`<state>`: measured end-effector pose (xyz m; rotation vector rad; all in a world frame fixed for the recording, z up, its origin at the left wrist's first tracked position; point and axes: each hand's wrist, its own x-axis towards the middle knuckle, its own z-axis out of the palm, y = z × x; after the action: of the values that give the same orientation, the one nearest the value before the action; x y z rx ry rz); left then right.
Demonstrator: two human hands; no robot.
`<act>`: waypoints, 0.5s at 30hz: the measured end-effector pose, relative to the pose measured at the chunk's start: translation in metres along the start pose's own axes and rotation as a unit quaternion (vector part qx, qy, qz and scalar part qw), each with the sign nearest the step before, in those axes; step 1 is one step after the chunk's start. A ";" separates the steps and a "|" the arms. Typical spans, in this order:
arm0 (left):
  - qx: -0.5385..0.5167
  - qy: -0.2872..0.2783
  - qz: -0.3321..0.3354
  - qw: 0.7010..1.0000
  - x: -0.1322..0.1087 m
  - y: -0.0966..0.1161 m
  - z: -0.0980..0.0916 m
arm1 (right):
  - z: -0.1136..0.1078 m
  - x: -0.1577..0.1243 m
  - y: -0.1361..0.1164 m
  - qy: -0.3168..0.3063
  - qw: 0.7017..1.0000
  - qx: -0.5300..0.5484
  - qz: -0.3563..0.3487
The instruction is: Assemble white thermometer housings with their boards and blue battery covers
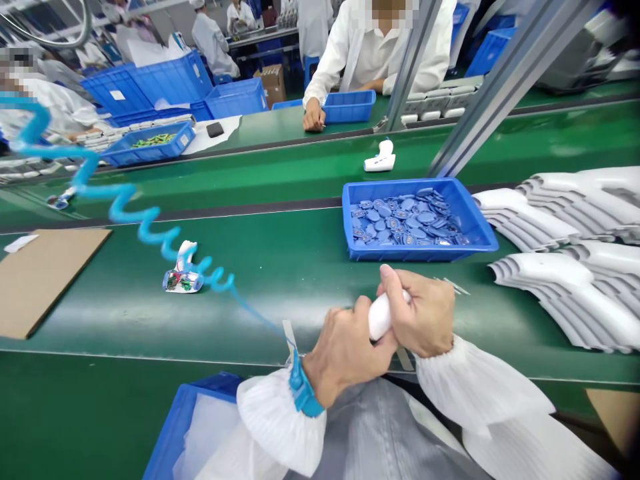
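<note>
Both of my hands meet over the near edge of the green bench, closed around a white plastic housing [381, 316]. My left hand [350, 350] wraps its lower left side, and my right hand [423, 310] grips the other end with the thumb pressed along the top. Most of the housing is hidden by my fingers. Around my left wrist sits a blue wrist strap [304, 387], tied to a coiled blue cord [145, 223]. Just beyond my hands, a blue tray [420, 253] holds many small blue oval parts [407, 217].
Stacked white shell halves [555, 273] lie at right. A pistol-shaped unit with exposed wiring [183, 280] lies left, near a cardboard sheet [55, 273]. Another white unit [381, 160] is on the green belt. A slanted metal post [500, 87] rises behind the tray. A co-worker [345, 53] sits opposite.
</note>
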<state>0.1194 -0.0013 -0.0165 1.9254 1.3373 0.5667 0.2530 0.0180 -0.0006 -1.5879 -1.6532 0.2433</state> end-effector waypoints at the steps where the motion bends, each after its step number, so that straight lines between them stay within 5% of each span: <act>1: -0.012 0.003 -0.004 1.000 -0.001 0.000 -0.003 | -0.001 0.005 0.001 -0.014 1.000 0.007 -0.010; 5: -0.025 0.014 -0.034 0.999 -0.007 -0.008 -0.046 | -0.013 0.056 0.013 -0.116 0.993 0.007 0.015; 9: 0.108 0.061 0.029 0.992 -0.008 -0.023 -0.083 | 0.000 0.128 0.039 -0.211 0.967 -0.140 0.005; 12: 0.282 0.033 0.075 0.956 0.001 -0.023 -0.081 | 0.032 0.160 0.050 -0.278 0.942 -0.187 -0.033; 15: 0.368 -0.022 0.050 0.928 0.011 -0.019 -0.071 | 0.059 0.170 0.049 -0.323 0.922 -0.211 -0.046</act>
<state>0.0621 0.0345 0.0150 2.5906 1.5657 0.0454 0.2722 0.2030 -0.0005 -1.8587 -2.4102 0.4164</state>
